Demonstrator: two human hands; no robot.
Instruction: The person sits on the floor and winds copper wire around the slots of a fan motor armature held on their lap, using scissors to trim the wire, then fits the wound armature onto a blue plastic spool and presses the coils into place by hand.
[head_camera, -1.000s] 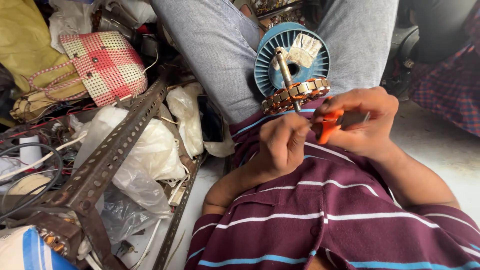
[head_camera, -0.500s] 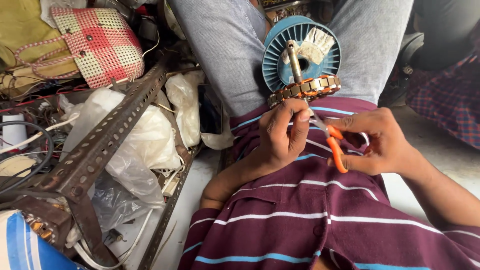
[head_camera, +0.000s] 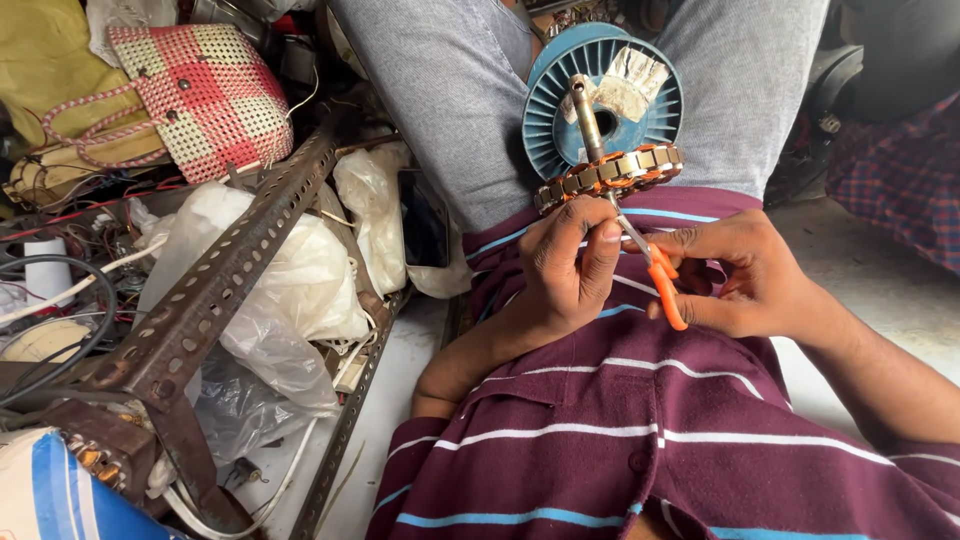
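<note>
Cluttered floor, woven basket (head_camera: 200, 95) shut, right hand (head_camera: 745, 275) gripping scissors (head_camera: 655, 270), left hand (head_camera: 565, 265) pinching stator (head_camera: 610, 172).

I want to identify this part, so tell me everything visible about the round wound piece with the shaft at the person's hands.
The wound stator is a ring of metal teeth wrapped in copper-coloured wire with orange insulation, on a grey steel shaft that tilts up and away. It lies on the person's lap, before a blue finned disc. The left hand touches its lower edge; the right hand holds orange-handled scissors, blades pointing up at the windings.
</note>
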